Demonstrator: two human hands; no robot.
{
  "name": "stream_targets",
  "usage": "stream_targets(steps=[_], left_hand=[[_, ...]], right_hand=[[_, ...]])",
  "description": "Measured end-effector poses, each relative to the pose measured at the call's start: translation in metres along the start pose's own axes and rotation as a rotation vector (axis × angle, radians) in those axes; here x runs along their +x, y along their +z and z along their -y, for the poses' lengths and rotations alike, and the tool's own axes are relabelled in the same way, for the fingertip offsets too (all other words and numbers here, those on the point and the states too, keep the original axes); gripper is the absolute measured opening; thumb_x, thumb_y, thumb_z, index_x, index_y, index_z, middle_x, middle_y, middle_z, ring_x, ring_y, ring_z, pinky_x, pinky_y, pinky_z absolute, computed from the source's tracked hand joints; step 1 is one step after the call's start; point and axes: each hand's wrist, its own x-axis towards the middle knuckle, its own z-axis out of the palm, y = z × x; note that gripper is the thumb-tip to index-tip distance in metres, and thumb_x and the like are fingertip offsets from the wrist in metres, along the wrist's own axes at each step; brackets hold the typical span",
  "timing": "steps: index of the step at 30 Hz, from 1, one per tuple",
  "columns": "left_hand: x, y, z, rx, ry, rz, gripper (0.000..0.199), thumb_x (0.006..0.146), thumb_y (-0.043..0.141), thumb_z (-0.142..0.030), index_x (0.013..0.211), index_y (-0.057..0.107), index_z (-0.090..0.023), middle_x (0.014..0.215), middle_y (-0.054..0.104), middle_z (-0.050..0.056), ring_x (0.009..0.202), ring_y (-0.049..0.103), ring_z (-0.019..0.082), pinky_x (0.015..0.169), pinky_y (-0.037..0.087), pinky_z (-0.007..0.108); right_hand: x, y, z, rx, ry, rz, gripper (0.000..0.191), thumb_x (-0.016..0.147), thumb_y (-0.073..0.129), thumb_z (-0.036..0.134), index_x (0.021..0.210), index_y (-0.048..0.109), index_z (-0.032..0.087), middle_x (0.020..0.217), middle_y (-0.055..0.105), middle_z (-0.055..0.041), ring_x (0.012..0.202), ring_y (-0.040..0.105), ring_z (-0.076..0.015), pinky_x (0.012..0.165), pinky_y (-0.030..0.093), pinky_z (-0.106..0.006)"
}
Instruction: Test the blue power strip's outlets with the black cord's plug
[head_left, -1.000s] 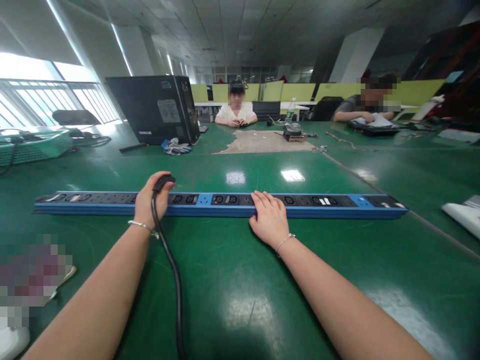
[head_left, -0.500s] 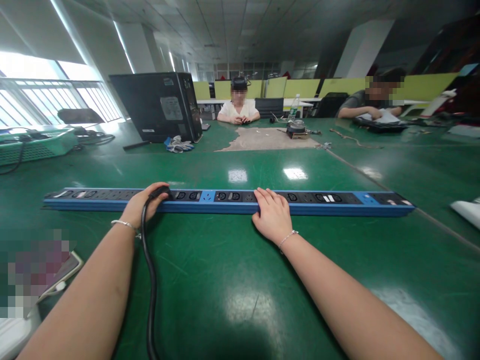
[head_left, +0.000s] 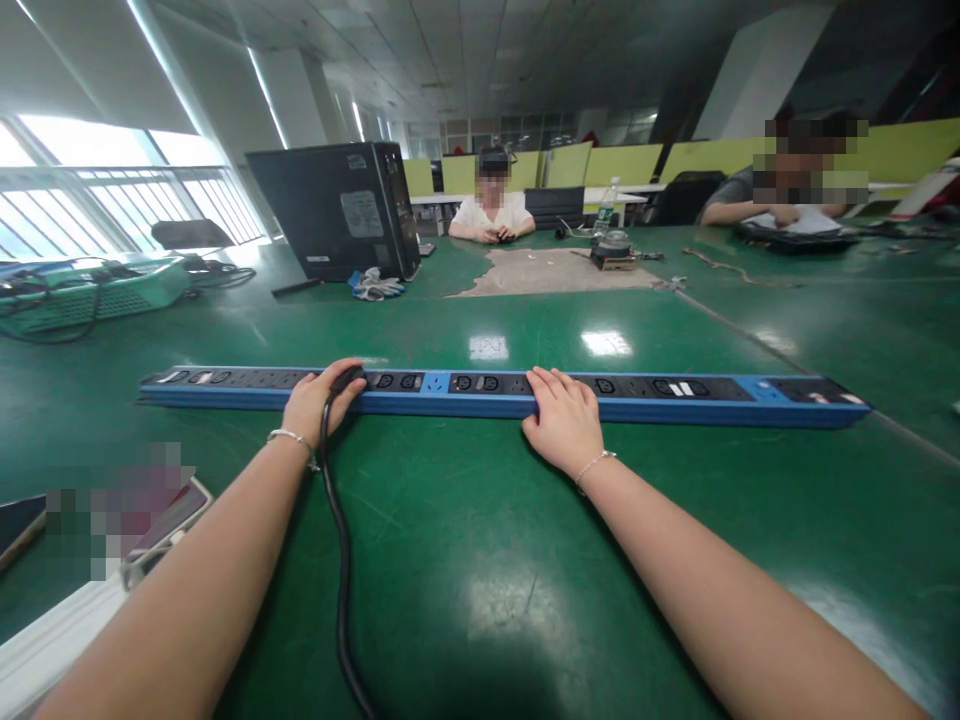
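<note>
A long blue and black power strip lies across the green table, its sockets facing up. Left of the strip's middle, my left hand is closed on the black plug, which sits against the socket face; whether it is fully seated cannot be made out. From the plug a thick black cable runs down toward the near edge. My right hand rests on the strip right of centre, fingers over its top and thumb at the near side, gripping it.
A black computer case and gloves stand at the back left, beside a green basket of cables. Across the table sit two people. Blurred items and a white object lie near left.
The whole view has shifted, so the strip and both hands appear further right. Both hands keep their places on the plug and the strip.
</note>
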Motion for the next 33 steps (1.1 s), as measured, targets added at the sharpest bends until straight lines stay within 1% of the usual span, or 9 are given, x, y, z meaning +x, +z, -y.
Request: stream_targets(steps=[3,5,11,14,17,22,25,31,33], left_hand=[[-0.002,0.002,-0.009,-0.015,-0.064,-0.087,0.038,0.084,0.044,-0.047,0.115,0.058,-0.030,0.107,0.067,0.002,0.099,0.061,0.023,0.092,0.042,0.038],[-0.003,0.003,-0.013,-0.018,-0.090,-0.122,0.036,0.085,0.044,-0.047,0.112,0.059,-0.030,0.106,0.068,0.002,0.100,0.061,0.022,0.093,0.041,0.038],[-0.004,0.006,-0.012,-0.030,-0.039,-0.147,0.033,0.085,0.046,-0.044,0.112,0.059,-0.030,0.107,0.069,0.000,0.099,0.062,0.019,0.097,0.038,0.036],[-0.004,0.008,-0.010,-0.050,-0.017,-0.148,0.032,0.085,0.047,-0.043,0.112,0.059,-0.031,0.109,0.068,-0.001,0.101,0.061,0.019,0.099,0.036,0.037],[-0.003,0.009,-0.009,-0.061,-0.032,-0.147,0.032,0.085,0.047,-0.044,0.111,0.059,-0.032,0.109,0.068,-0.001,0.103,0.060,0.020,0.101,0.034,0.039],[-0.004,0.009,-0.008,-0.055,-0.020,-0.118,0.032,0.086,0.045,-0.045,0.114,0.057,-0.033,0.115,0.065,-0.001,0.105,0.060,0.021,0.106,0.025,0.045],[-0.005,0.009,-0.008,-0.045,-0.012,-0.102,0.033,0.086,0.044,-0.045,0.115,0.056,-0.034,0.117,0.065,-0.002,0.106,0.059,0.021,0.106,0.024,0.046],[-0.005,0.012,-0.007,-0.041,-0.036,-0.128,0.034,0.086,0.044,-0.046,0.115,0.055,-0.033,0.116,0.065,0.000,0.108,0.058,0.021,0.107,0.023,0.046],[-0.005,0.012,-0.004,-0.037,-0.032,-0.114,0.034,0.086,0.043,-0.045,0.116,0.054,-0.033,0.118,0.064,0.000,0.109,0.058,0.022,0.106,0.023,0.047]], right_hand=[[0.000,0.000,0.000,-0.001,-0.006,-0.002,0.053,0.075,0.045,0.019,0.127,0.048,0.016,0.134,0.050,-0.0065,0.124,0.040,-0.0242,0.102,0.023,-0.041],[0.000,0.001,0.000,-0.005,-0.011,-0.001,0.053,0.074,0.045,0.020,0.128,0.048,0.016,0.134,0.051,-0.0063,0.123,0.040,-0.0243,0.102,0.024,-0.041],[0.000,0.003,-0.001,-0.027,-0.005,0.001,0.054,0.074,0.045,0.021,0.127,0.048,0.016,0.133,0.051,-0.0068,0.123,0.040,-0.0249,0.101,0.024,-0.043],[0.000,0.004,-0.001,-0.031,-0.003,-0.006,0.054,0.074,0.045,0.021,0.127,0.048,0.016,0.133,0.051,-0.0065,0.122,0.041,-0.0249,0.101,0.024,-0.043],[0.001,0.003,0.000,-0.038,0.001,0.005,0.053,0.074,0.045,0.021,0.127,0.048,0.016,0.133,0.051,-0.0062,0.122,0.040,-0.0248,0.101,0.024,-0.043],[0.001,0.002,0.000,-0.045,0.004,0.019,0.054,0.073,0.044,0.022,0.127,0.048,0.016,0.134,0.050,-0.0069,0.122,0.040,-0.0252,0.101,0.024,-0.043],[0.001,0.003,0.000,-0.046,0.007,0.014,0.054,0.073,0.045,0.022,0.127,0.048,0.016,0.133,0.051,-0.0070,0.122,0.040,-0.0254,0.101,0.025,-0.044],[0.001,0.001,0.000,-0.034,0.000,0.005,0.054,0.074,0.045,0.021,0.127,0.048,0.016,0.133,0.051,-0.0059,0.123,0.040,-0.0241,0.102,0.024,-0.042],[0.001,0.001,0.000,-0.033,-0.001,0.004,0.054,0.074,0.045,0.021,0.127,0.048,0.016,0.133,0.051,-0.0058,0.123,0.040,-0.0239,0.102,0.024,-0.042]])
